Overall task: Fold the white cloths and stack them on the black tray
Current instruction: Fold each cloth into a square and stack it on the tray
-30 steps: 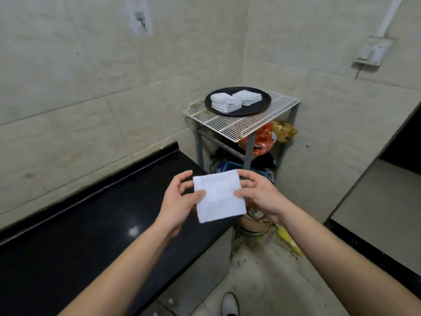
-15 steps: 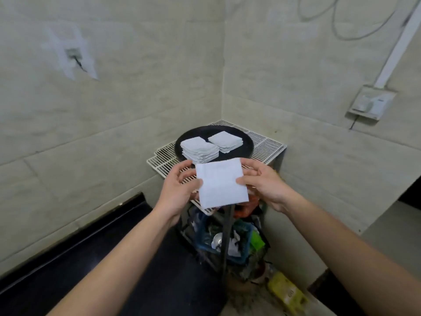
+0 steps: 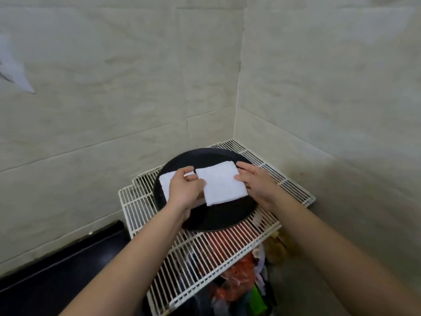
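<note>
A folded white cloth (image 3: 222,183) sits low over the black tray (image 3: 218,221), held between two hands. The left hand (image 3: 184,190) pinches its left edge with thumb and fingers; the right hand (image 3: 255,183) grips its right edge. A stack (image 3: 165,180) of folded cloths lies on the tray, partly behind the left hand. The tray rests on a wire rack (image 3: 205,254) in a tiled corner, beside a dark desk (image 3: 57,281).
</note>
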